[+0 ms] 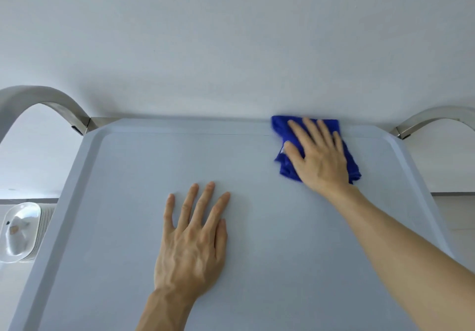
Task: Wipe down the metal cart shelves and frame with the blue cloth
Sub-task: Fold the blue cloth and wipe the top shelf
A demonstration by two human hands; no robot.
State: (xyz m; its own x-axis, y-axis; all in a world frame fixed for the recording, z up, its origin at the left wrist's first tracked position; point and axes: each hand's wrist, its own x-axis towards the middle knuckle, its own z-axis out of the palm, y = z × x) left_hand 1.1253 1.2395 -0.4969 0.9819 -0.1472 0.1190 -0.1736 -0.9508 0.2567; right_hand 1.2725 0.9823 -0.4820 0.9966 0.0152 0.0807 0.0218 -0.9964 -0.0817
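On the top shelf (128, 202), right hand (318, 156) flat on blue cloth (282, 168), left hand (192, 240) flat, clear containers (20, 230) beside

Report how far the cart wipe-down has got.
Done: cannot tell; the top shelf shows no visible wipe marks. In hand: the right hand presses the cloth flat at the shelf's far right rim, while the left hand rests flat mid-shelf. Left: the metal frame arches look untouched, and lower shelves are out of view.
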